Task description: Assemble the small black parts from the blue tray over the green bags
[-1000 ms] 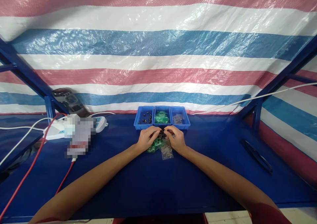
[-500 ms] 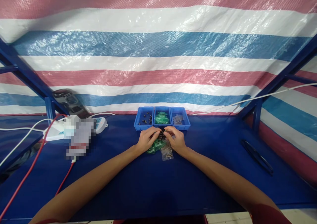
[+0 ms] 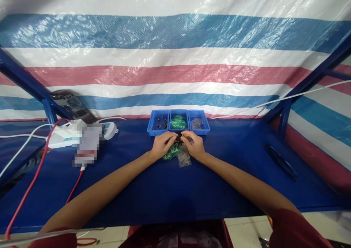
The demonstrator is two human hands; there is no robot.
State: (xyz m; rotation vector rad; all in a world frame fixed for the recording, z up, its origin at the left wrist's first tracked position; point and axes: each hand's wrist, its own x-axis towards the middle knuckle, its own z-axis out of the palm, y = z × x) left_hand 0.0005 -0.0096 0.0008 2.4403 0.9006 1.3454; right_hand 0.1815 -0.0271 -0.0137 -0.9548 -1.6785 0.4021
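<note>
My left hand [image 3: 161,145] is closed in a pinch at the left side of a small heap of dark screw-like parts [image 3: 178,141]. Facing it, my right hand [image 3: 195,145] pinches at the heap's right side. Whatever sits between the fingertips is too small to make out. Green packets [image 3: 171,152] lie just below the heap, partly behind my left hand. Beside them is a clear bag [image 3: 184,159] with small metal pieces. Directly behind my hands stand three joined blue bins: the left bin [image 3: 154,131] with loose dark parts, the middle bin [image 3: 178,130] with green packets, the right bin [image 3: 201,131] with clear packets.
On the left of the blue table [image 3: 164,196] lie a white power strip [image 3: 61,136], a blurred-out device [image 3: 88,143] and a red cable [image 3: 38,182]. A dark object [image 3: 75,107] leans behind them. A black curved item [image 3: 282,162] lies at right. Striped sheeting [image 3: 175,74] hangs behind.
The camera view has tilted down, so the table and bins sit higher in the picture. Both hands stay pinched at the heap, with little visible movement.
</note>
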